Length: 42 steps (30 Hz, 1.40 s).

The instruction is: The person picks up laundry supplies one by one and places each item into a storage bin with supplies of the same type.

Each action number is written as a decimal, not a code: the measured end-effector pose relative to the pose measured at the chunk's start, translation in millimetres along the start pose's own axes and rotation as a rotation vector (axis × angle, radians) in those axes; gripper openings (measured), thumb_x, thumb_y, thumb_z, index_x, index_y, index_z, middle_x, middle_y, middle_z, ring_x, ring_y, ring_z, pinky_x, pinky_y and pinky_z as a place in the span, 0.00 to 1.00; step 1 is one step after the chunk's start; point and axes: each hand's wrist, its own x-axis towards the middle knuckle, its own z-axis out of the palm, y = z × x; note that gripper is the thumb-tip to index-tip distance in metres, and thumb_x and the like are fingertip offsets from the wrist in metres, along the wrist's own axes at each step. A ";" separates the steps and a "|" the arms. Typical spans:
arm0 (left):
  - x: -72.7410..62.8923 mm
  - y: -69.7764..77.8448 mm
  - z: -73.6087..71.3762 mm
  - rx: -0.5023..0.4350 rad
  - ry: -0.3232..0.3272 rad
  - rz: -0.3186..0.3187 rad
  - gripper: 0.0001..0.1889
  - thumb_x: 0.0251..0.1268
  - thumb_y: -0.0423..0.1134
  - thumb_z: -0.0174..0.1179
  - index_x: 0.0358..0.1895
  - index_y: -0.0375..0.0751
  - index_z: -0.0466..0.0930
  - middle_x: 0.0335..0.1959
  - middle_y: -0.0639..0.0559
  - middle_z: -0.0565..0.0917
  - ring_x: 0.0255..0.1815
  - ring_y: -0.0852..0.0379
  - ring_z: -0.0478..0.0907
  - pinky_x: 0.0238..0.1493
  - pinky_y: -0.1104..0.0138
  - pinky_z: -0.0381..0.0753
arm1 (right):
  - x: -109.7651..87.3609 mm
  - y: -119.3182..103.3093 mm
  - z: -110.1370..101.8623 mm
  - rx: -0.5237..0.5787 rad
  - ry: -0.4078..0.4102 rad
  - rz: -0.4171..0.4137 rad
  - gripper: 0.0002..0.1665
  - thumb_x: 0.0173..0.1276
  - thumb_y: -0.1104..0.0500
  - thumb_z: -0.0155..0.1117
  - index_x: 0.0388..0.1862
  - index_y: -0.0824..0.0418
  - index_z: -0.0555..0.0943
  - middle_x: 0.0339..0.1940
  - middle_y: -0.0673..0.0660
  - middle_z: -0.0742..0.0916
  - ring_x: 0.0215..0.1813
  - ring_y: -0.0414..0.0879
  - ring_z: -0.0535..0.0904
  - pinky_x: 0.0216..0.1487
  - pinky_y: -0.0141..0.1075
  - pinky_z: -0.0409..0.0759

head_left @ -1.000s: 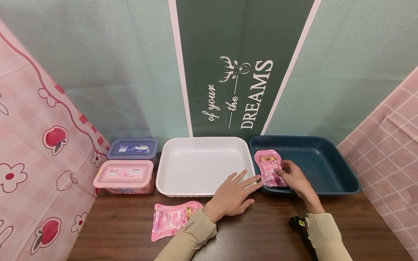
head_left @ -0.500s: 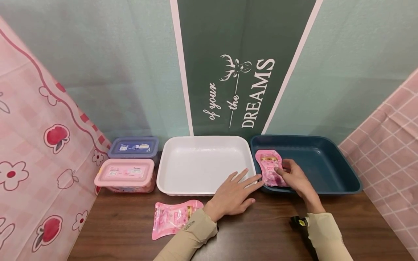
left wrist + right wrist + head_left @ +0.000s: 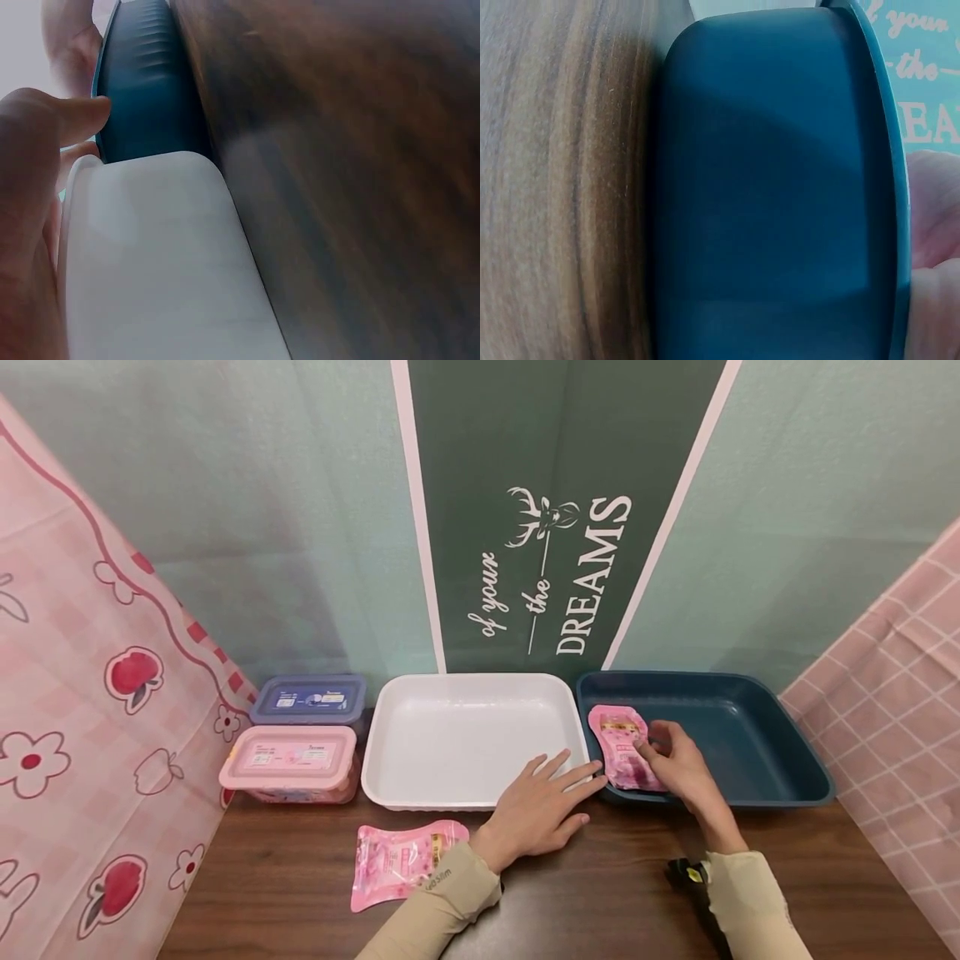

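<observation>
My left hand (image 3: 540, 806) lies palm down with fingers spread over the front right corner of the white tray (image 3: 382, 727), its fingertips reaching the rim of the dark blue tray (image 3: 795, 777). A pink printed pouch (image 3: 618, 747) lies in the left end of the blue tray. My right hand (image 3: 678, 768) reaches over that tray's front rim, thumb at the pouch's right edge and the other fingers bent just beside it; their tips are partly hidden. A second pink pouch (image 3: 397, 860) rests on the table, partly covered by my left sleeve.
Two lidded boxes, one pink (image 3: 292, 760) and one blue (image 3: 311, 697), stand at the left, next to the white tray. Behind the trays hangs a green curtain (image 3: 337, 527). A dark strap (image 3: 693, 885) with a yellow-green mark runs beside the right cuff.
My right hand has moved slightly upward in the head view along the pouch's edge, while the pouch stays in place. The left hand has not moved.
</observation>
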 end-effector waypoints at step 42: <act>-127.8 -127.8 -68.1 -0.197 0.243 -0.534 0.22 0.78 0.44 0.62 0.65 0.34 0.83 0.68 0.38 0.84 0.74 0.28 0.74 0.75 0.36 0.71 | -93.7 -132.9 137.4 0.060 -0.292 -1.042 0.23 0.80 0.60 0.66 0.71 0.53 0.79 0.65 0.49 0.85 0.66 0.41 0.82 0.67 0.41 0.84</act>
